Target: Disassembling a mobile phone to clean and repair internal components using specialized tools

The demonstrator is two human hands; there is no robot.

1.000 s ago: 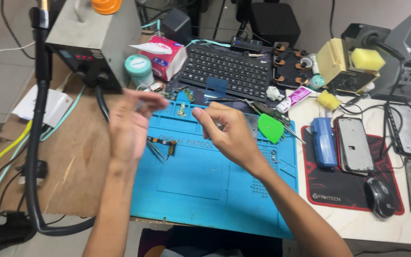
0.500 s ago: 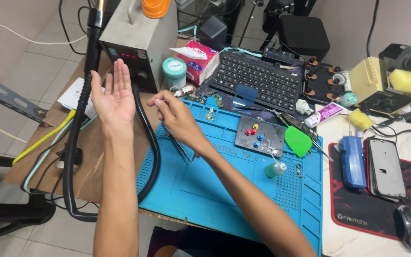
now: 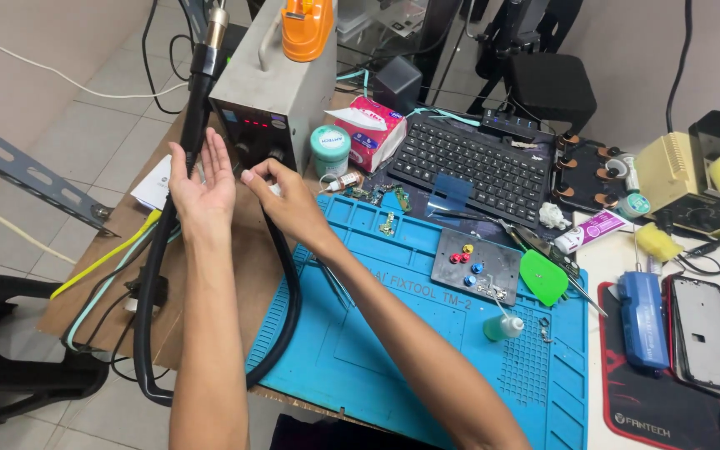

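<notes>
The left hand (image 3: 202, 179) is raised with palm open and fingers extended, gripping nothing; its fingertips stand just beside the black handle of the hot-air wand (image 3: 197, 79), which hangs upright in its holder against the left side of the grey rework station (image 3: 272, 83). The right hand (image 3: 281, 192) is loosely curled, fingertips drawn together in front of the station's lower front panel, near the control knobs; whether it pinches a small item cannot be determined from this view.

The wand is stored nozzle-up, a position that keeps the metal tip away from the counter (image 3: 235, 267) and from the thick black hose (image 3: 289, 308). The hose drops from the handle, loops low over the counter edge and rises again to the station front, passing under the right wrist.

The station is a grey metal box with a red digit display lit on its front, indicating power is on. An orange tape dispenser (image 3: 306, 29) sits on top of it.

To the right lies a blue silicone work mat (image 3: 393, 358), which serves as a bed for small parts. On it rest a grey plate with coloured buttons (image 3: 475, 267), a green pry tool (image 3: 543, 277) and a small bottle (image 3: 503, 327). A black keyboard (image 3: 477, 162) lies behind the mat.
</notes>
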